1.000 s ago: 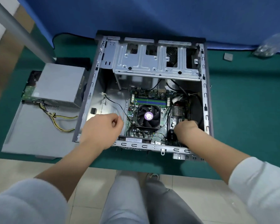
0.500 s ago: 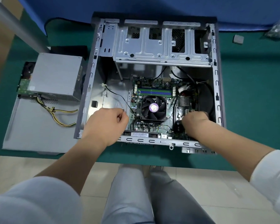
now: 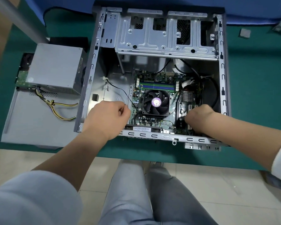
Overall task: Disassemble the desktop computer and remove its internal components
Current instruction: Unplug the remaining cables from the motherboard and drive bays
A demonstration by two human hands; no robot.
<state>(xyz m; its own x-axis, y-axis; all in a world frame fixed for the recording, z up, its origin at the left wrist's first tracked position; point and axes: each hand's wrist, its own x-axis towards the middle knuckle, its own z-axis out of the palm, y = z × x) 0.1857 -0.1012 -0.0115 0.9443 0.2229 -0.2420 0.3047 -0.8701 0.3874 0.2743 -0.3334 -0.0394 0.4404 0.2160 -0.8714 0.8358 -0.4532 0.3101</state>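
The open desktop case (image 3: pixel 224 75) lies on its side on the green table. Inside are the motherboard (image 3: pixel 154 78) with a black CPU fan (image 3: pixel 156 101) and an empty metal drive cage (image 3: pixel 165 39) at the far end. My left hand (image 3: pixel 107 117) sits at the board's left edge, fingers curled, pinching a thin black wire (image 3: pixel 115 86) that runs from a white clip. My right hand (image 3: pixel 199 117) reaches down by the white expansion slots (image 3: pixel 189 108), its fingers curled under and hidden.
A removed grey power supply (image 3: pixel 55 67) with yellow and black cables (image 3: pixel 62 111) rests on the detached side panel (image 3: pixel 31 127) left of the case. A small grey square part (image 3: pixel 245 32) lies at the far right. Blue cloth (image 3: pixel 250 7) borders the table's back.
My head has moved closer, so the case fills more of the view. Both hands stay at the same spots on the motherboard.
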